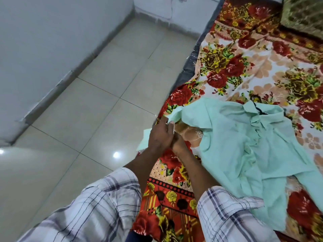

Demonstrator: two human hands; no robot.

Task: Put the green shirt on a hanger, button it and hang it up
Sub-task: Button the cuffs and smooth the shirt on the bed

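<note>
The pale green shirt (244, 140) lies spread and rumpled on the flowered blanket, collar toward the far side. A black hanger (258, 109) shows only as a thin dark line at the collar; the rest of it is hidden inside the shirt. One sleeve reaches out to the left over the bed's edge. My left hand (160, 135) and my right hand (177, 143) are pressed close together at that sleeve's cuff, fingers curled on the green cloth. The cuff partly hangs beyond my left hand. What the fingertips are doing is hidden.
The flowered blanket (244, 63) covers a bed on the right, with a grey mattress edge (190, 67) along its left side. A green-gold cushion (304, 13) lies at the far right corner. Beige tiled floor (87, 110) and a pale wall (43, 41) fill the left.
</note>
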